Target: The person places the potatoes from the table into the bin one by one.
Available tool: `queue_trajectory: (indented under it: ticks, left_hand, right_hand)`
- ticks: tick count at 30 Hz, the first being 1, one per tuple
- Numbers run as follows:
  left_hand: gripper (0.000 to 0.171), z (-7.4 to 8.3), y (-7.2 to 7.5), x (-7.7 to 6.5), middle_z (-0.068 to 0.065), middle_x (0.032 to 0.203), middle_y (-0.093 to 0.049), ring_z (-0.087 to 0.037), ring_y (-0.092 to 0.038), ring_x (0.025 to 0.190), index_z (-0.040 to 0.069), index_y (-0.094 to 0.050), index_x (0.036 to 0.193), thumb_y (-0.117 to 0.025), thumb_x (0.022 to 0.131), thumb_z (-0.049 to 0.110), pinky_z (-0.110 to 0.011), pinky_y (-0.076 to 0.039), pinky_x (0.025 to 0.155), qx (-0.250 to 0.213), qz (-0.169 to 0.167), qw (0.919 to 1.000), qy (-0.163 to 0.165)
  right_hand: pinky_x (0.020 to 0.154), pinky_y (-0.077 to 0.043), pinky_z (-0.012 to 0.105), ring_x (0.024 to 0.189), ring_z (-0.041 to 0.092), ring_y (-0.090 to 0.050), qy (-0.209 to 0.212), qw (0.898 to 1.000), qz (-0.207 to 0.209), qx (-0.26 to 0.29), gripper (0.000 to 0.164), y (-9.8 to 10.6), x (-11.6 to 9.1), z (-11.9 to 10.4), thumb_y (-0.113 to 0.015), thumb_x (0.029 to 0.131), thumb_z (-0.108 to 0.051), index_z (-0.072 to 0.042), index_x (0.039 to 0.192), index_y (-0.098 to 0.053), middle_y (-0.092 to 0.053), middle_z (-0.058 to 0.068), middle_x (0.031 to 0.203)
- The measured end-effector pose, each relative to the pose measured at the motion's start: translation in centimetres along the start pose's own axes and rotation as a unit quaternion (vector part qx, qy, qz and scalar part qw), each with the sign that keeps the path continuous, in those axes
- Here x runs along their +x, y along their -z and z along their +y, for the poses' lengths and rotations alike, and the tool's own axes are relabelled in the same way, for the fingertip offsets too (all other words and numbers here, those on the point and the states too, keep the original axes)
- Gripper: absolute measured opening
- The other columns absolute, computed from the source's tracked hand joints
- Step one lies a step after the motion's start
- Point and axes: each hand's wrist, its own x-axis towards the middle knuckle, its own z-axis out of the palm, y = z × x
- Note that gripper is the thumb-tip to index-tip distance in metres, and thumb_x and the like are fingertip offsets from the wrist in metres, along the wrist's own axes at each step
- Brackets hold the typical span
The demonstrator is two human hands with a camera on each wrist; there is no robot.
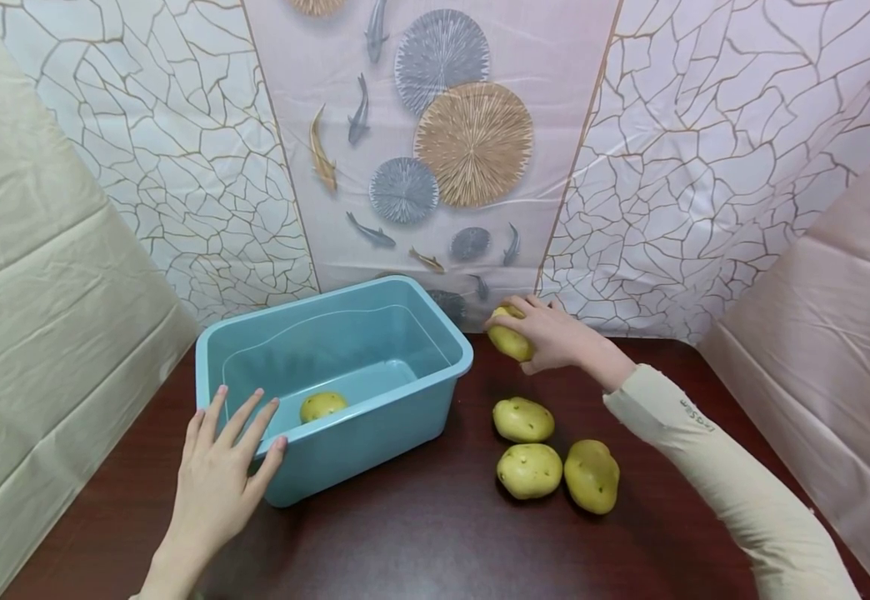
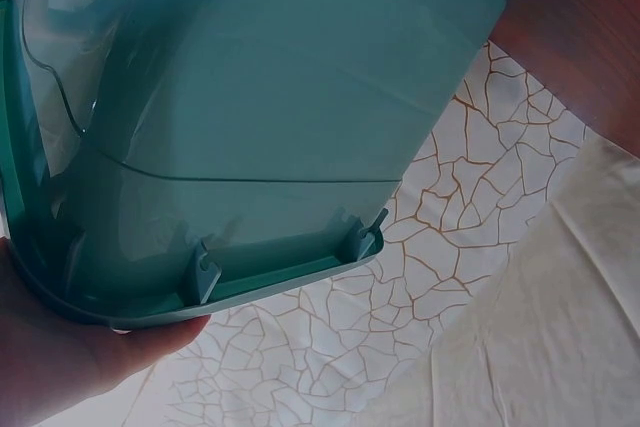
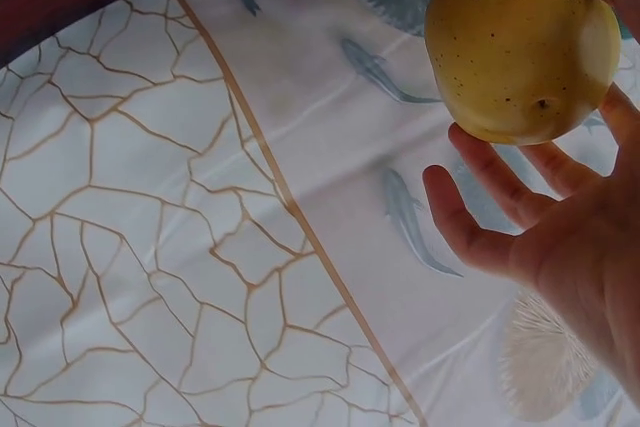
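Observation:
My right hand (image 1: 552,332) grips a yellow potato (image 1: 511,337) in the air, just right of the blue plastic basin (image 1: 375,458). In the right wrist view the potato (image 3: 520,52) sits between the thumb and fingers of that hand (image 3: 580,237). At the basin's near left corner, my left hand (image 1: 213,483) rests with its fingers spread and fairly straight over the rim. The left wrist view shows part of this hand (image 2: 90,357) against the rim's edge. Inside the basin lies one potato (image 1: 322,406), partly cut off by the near wall.
Three more potatoes lie grouped on the dark table (image 1: 435,542) right of the basin: a far one (image 1: 523,419), a near one (image 1: 529,471) and a right one (image 1: 592,476). Patterned cloth (image 1: 705,167) hangs behind the table, with plain cloth on both sides.

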Motion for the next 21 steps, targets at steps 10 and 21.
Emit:
queue_trajectory:
  ticks: [10,21]
  left_hand:
    - [0.045,0.0,0.1,0.0,-0.014,0.128,-0.051,-0.035,-0.02,0.135,0.013,-0.054,0.123,-0.052,0.086,0.038,-0.057,-0.019,0.103,-0.001,0.002,1.0,-0.002]
    - [0.044,-0.1,0.0,0.0,-0.014,0.129,-0.051,-0.035,-0.02,0.135,0.013,-0.054,0.123,-0.052,0.086,0.038,-0.056,-0.018,0.104,-0.004,0.004,1.0,-0.004]
  right_hand:
    - [0.077,-0.04,0.054,0.117,0.029,-0.035,0.019,0.999,0.023,-0.013,0.074,1.4,-0.3,-0.6,-0.077,0.057,-0.023,-0.03,0.123,-0.045,-0.033,0.009,0.135]
    - [0.078,-0.039,0.054,0.119,0.033,-0.036,0.025,0.999,0.031,-0.009,0.074,2.9,-0.3,-2.2,-0.077,0.059,-0.022,-0.03,0.125,-0.045,-0.032,0.012,0.137]
